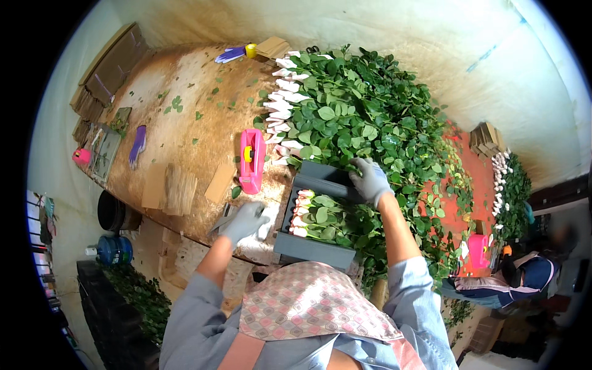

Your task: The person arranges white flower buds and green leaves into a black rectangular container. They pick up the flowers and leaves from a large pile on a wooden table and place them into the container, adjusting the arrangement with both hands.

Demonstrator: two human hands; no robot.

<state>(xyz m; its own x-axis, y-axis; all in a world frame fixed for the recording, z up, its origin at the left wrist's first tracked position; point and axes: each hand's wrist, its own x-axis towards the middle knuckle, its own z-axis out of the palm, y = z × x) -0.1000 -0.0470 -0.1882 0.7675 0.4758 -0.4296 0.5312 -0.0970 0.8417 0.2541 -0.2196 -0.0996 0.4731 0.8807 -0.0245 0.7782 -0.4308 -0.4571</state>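
Your R hand [370, 180], grey-gloved, is at the far R end of the grey box [317, 250]; fingers a bit bent, can't tell if they grip anything. Your L hand [246, 223], same glove, is over the table [228, 111] just L of the box, fingers curled, can't tell if holding. Pink roses [301, 213] lie in the box, heads L. Tape dispenser [251, 176] just past L hand; big pile of leafy stems [370, 111] w/ white heads beyond the box.

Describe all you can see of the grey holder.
The grey holder is a dark, smooth, plastic- or metal-looking trough, open on top, with broad far and near sides. It sits near the edge of the table. Pinkish blooms lie inside toward its left end; leaves hide its right. The right hand is at its far side; contact is unclear.
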